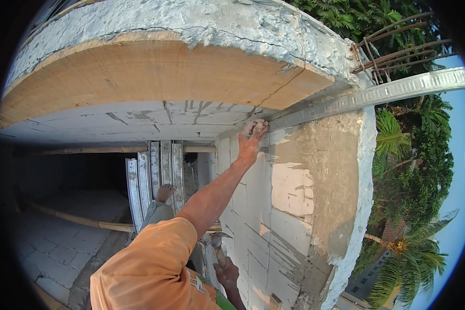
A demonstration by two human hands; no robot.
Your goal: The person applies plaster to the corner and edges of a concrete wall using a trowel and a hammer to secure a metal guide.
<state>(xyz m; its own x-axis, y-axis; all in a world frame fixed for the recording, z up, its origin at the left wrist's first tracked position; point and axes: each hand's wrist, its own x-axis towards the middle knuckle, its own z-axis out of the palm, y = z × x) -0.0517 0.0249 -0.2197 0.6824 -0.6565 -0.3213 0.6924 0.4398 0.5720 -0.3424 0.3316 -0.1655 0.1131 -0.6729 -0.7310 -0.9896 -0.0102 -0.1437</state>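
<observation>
My left arm reaches up across the block wall. At the inner end of a long grey metal channel, my left hand has its fingers curled and appears to grip it. The channel runs along the top of the wall, just below a wooden board, and sticks out past the wall's outer edge. Lower down, close to my body, my right hand is closed around the handle of a hammer, its head pointing up.
Rough, cracked concrete lies above the board. My bare foot stands on ribbed metal planks over bamboo poles, with a dark gap beside them. Rusty rebar juts out at the upper right. Trees stand beyond the wall's edge.
</observation>
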